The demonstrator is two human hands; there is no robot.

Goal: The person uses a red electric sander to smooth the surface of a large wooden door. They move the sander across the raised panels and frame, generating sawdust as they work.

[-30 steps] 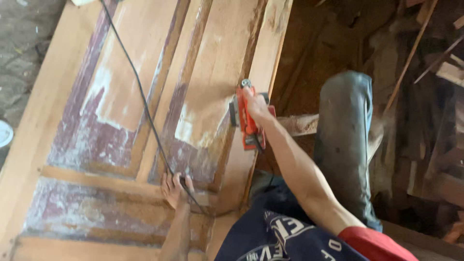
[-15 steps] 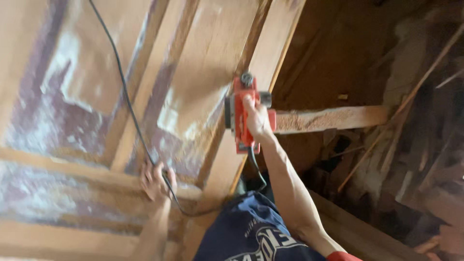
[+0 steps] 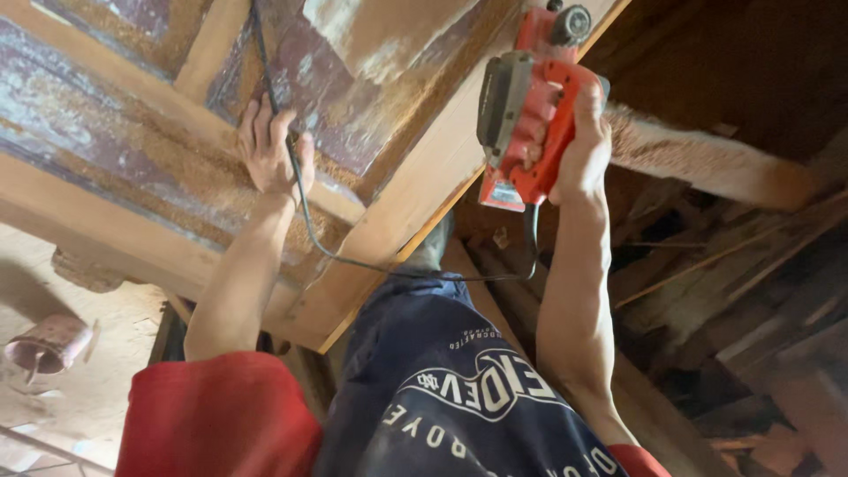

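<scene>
A woodworking shop, rough and dusty. A panelled wooden door [image 3: 389, 212] with half-stripped purple paint lies flat, coated in sawdust. A red power planer [image 3: 530, 106] with its black cord [image 3: 305, 212] sits at the door's edge. Scrap planks [image 3: 707, 159] and offcuts pile up on the right over a sawdust-covered floor [image 3: 79, 397].

The planer [image 3: 530, 110] is an orange-red power tool with a grey side housing and a round grey knob at its far end. It sits at the outer edge of the door, tilted, its sole on the bare rail. A black cord [image 3: 305, 212] runs from its near end, loops down and crosses the door. The door [image 3: 124, 168] is a panelled wooden one lying flat, with patches of purple and white paint and sawdust on it.
</scene>
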